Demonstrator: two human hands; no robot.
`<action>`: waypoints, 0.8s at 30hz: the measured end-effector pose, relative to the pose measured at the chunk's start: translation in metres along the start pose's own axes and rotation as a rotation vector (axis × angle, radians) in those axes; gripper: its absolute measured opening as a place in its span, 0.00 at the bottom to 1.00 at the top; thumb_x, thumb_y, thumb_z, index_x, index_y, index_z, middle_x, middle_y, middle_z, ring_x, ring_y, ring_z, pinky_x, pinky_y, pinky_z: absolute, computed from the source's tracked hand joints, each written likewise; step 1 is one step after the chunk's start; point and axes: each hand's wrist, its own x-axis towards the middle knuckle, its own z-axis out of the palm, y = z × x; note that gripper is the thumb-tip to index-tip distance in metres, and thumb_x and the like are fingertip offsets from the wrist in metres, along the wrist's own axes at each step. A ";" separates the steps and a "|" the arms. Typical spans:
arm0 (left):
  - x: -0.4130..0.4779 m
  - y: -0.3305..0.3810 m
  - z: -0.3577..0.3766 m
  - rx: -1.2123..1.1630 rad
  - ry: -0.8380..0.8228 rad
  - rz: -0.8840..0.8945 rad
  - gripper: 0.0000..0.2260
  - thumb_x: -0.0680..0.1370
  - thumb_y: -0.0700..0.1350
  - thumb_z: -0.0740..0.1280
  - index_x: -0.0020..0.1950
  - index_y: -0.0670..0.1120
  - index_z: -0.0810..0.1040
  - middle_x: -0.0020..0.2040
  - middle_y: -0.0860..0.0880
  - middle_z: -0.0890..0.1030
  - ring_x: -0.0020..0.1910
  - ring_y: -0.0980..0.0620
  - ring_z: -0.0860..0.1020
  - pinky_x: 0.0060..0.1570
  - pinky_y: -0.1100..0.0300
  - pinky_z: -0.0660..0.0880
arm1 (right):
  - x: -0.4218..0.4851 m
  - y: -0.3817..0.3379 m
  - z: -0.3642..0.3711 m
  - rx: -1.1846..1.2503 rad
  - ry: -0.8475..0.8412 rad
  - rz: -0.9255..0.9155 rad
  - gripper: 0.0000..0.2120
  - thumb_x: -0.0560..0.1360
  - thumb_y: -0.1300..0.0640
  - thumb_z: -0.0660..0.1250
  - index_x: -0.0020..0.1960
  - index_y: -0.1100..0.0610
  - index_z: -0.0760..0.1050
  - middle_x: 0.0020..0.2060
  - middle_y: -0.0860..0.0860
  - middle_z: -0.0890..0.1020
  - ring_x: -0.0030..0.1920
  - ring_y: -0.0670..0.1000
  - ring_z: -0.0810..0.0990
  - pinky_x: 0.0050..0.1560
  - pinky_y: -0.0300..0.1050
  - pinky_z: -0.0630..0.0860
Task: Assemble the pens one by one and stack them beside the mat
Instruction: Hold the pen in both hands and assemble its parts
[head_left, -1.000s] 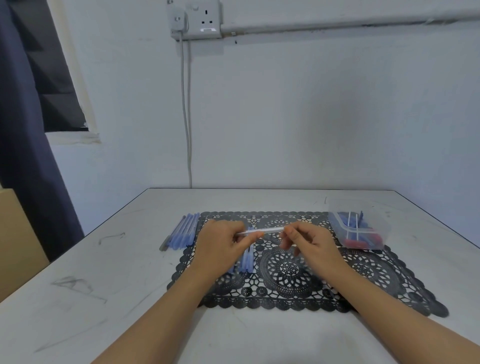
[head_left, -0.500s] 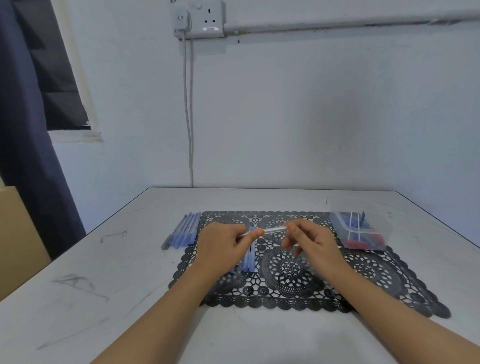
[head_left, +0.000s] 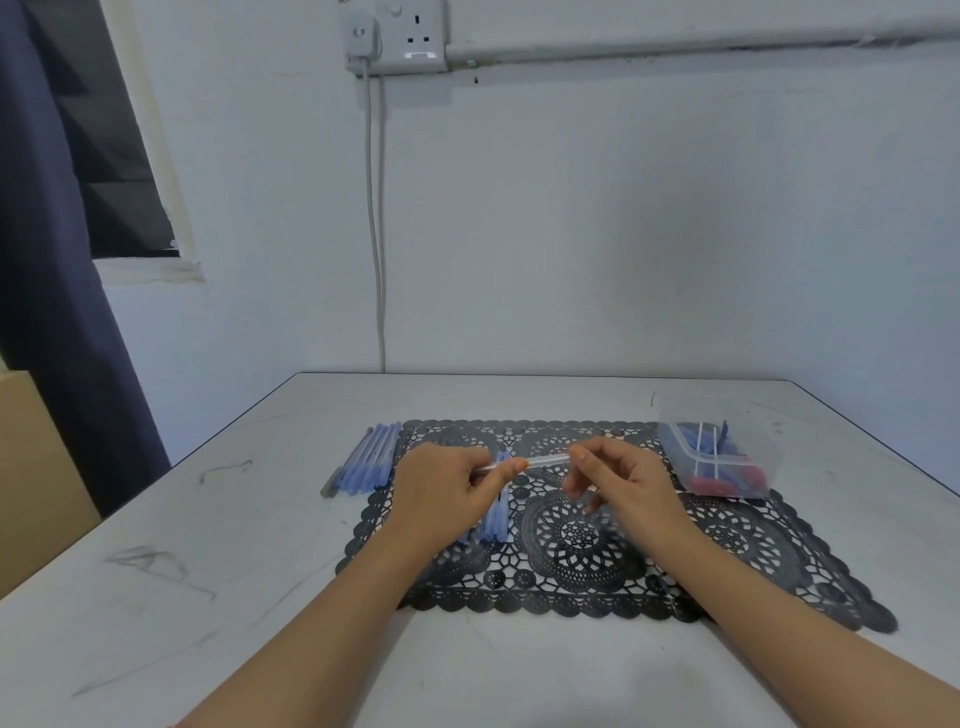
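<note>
- Pinching one end of a clear pen tube (head_left: 545, 460) between thumb and forefinger of the left hand (head_left: 447, 493), other fingers curled in.
- Gripping the opposite end of the same tube with the fingertips of the right hand (head_left: 628, 483), remaining fingers loosely bent.
- Held roughly level above the middle of the black mat (head_left: 727, 545), clear of its surface.
- Lying on the mat, partly hidden under the left hand: a small bunch of blue pen parts (head_left: 496, 519).
- Laid side by side on the table (head_left: 260, 571), just beside the mat's left edge: blue pens (head_left: 366, 460).
- Standing at the mat's far right corner: a see-through plastic tub (head_left: 722, 452) with blue and red pieces and thin white rods.
- Lace-like cut-out pattern and scalloped border on the mat; pale, scuffed, flat tabletop.
- On the wall behind: a white socket (head_left: 400, 36) with a cable (head_left: 376, 234) hanging straight down; a dark curtain (head_left: 47, 260) at the left.
</note>
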 end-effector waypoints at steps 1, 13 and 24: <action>0.000 0.000 0.000 -0.002 -0.003 0.003 0.26 0.74 0.67 0.58 0.23 0.52 0.60 0.18 0.54 0.61 0.19 0.57 0.63 0.25 0.68 0.60 | 0.000 0.000 0.000 -0.012 0.000 0.006 0.06 0.75 0.58 0.65 0.45 0.59 0.79 0.33 0.56 0.82 0.33 0.53 0.79 0.29 0.41 0.76; 0.001 -0.002 0.000 0.055 -0.029 0.011 0.24 0.73 0.66 0.57 0.24 0.52 0.62 0.18 0.55 0.62 0.19 0.58 0.63 0.23 0.68 0.61 | 0.000 -0.002 -0.002 -0.005 0.001 -0.011 0.05 0.71 0.65 0.68 0.46 0.59 0.79 0.37 0.53 0.85 0.39 0.51 0.84 0.36 0.43 0.79; 0.001 -0.005 0.001 0.040 -0.047 -0.007 0.24 0.74 0.65 0.60 0.24 0.51 0.64 0.19 0.55 0.64 0.20 0.57 0.64 0.24 0.69 0.59 | 0.001 -0.002 -0.002 -0.036 0.039 -0.007 0.11 0.68 0.71 0.70 0.42 0.56 0.80 0.38 0.54 0.83 0.36 0.51 0.80 0.38 0.46 0.80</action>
